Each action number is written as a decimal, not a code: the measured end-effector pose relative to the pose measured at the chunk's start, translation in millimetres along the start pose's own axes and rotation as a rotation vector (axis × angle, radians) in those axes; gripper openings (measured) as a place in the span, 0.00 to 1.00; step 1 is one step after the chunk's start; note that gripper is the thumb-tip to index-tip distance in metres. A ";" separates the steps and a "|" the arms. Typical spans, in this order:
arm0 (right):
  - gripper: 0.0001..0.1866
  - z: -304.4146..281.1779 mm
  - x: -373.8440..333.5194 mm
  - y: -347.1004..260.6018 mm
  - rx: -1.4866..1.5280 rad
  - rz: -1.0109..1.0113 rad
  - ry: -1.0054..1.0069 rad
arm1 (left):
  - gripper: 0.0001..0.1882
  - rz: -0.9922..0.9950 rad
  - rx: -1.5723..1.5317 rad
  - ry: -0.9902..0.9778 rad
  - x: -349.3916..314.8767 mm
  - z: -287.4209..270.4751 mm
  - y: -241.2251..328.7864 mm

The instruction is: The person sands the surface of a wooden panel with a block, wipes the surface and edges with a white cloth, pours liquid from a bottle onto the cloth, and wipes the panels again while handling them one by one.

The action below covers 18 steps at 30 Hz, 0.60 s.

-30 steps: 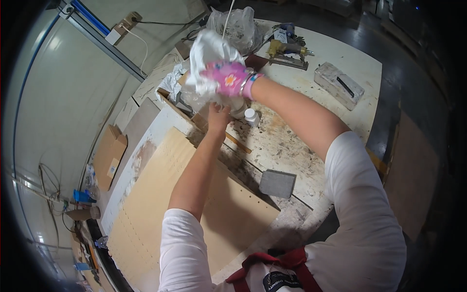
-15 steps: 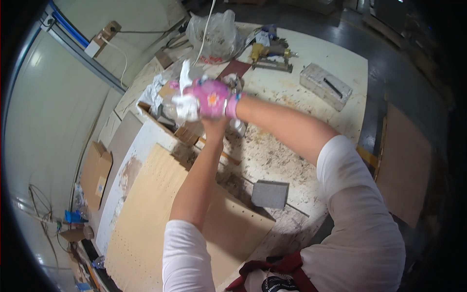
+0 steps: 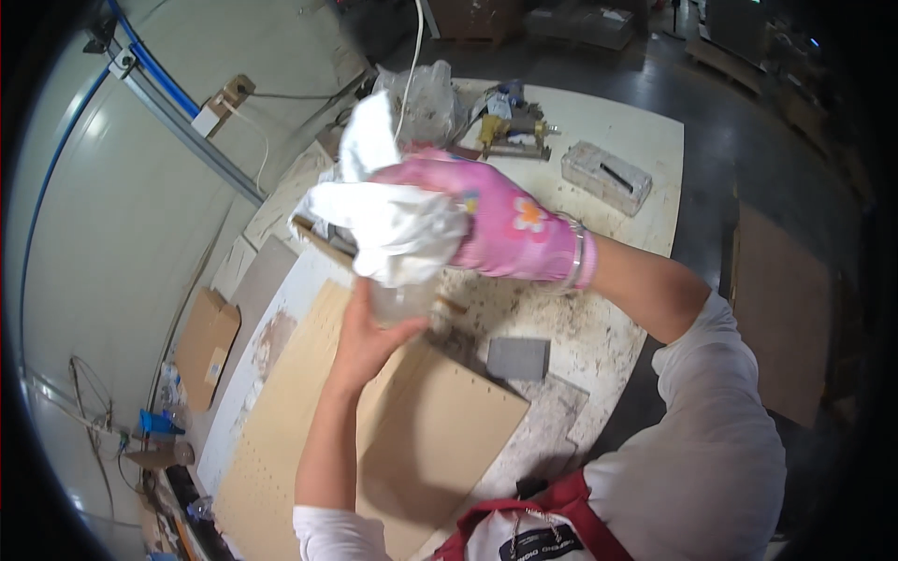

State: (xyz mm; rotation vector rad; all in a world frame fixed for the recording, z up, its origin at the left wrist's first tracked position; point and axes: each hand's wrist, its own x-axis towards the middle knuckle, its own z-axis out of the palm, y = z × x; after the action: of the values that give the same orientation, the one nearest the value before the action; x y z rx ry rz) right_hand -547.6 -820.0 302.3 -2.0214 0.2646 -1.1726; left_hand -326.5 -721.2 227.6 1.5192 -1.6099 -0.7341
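Note:
My right hand (image 3: 505, 220), in a pink knitted glove with a flower pattern, grips a bunched white cloth (image 3: 402, 234). One end of the cloth sticks up beyond the fingers. Just below the cloth, my bare left hand (image 3: 363, 337) is closed around a see-through container (image 3: 402, 305), thumb on its near side. The cloth covers the container's upper part, so its top is hidden. Both hands are raised over the far edge of a pale wooden board (image 3: 281, 411) with rows of small holes.
On the dusty white table (image 3: 645, 140) lie a grey block (image 3: 518, 359), a nail gun (image 3: 517, 136) and a pale box (image 3: 606, 178) with a dark strip on top. A clear plastic bag (image 3: 432, 98) stands at the back. A cardboard piece (image 3: 206, 348) leans at left.
Both hands have come nearer, and the white cloth and container now show larger. My left hand, earlier mostly behind the glove, is now visible below the cloth. The view has tilted up slightly.

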 end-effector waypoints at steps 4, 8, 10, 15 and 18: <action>0.36 7.4 -80.0 1.4 0.477 0.333 0.175 | 0.50 -0.151 -0.258 -0.389 -42.3 25.4 16.0; 0.24 -0.8 -155.1 18.7 0.819 0.697 0.243 | 0.48 -0.246 -0.279 -0.493 -87.1 57.6 25.7; 0.17 -2.9 -184.3 27.1 1.301 0.721 0.209 | 0.48 -0.258 -0.173 -0.454 -102.6 62.8 30.9; 0.20 19.2 -239.2 31.3 1.552 0.632 0.369 | 0.44 -0.018 0.344 -0.388 -124.5 68.3 38.3; 0.22 40.9 -258.2 26.1 1.442 0.623 0.530 | 0.44 0.223 0.648 -0.313 -132.7 77.1 40.8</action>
State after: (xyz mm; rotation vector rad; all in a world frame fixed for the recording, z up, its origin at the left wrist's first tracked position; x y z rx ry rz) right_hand -652.7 -682.7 104.4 -0.3183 0.1789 -0.9571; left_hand -417.0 -593.5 201.2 1.6692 -2.3704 -0.3436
